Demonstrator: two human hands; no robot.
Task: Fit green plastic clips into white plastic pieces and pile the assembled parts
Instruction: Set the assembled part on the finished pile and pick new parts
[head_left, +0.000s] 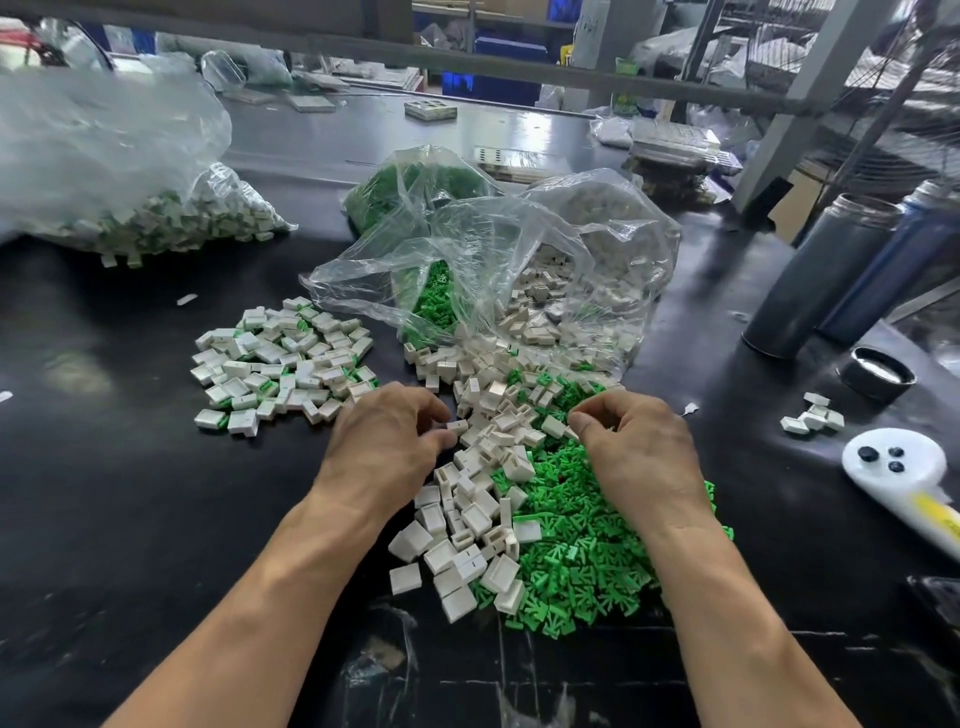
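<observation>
Two bare hands work over a black tabletop (130, 493): left hand (387, 439) pinches one small white plastic piece (458, 427), right hand (641, 452) has fingers curled over a loose heap of green plastic clips (582, 561), contents unclear. Scattered white pieces (467, 525) lie between the hands. Pile of assembled white-and-green parts (283, 358) sits left. Three clear plastic bags: (498, 270), (415, 182), (104, 171). Two dark cylindrical bottles (810, 275) stand right, beside a black cap (878, 374).
</observation>
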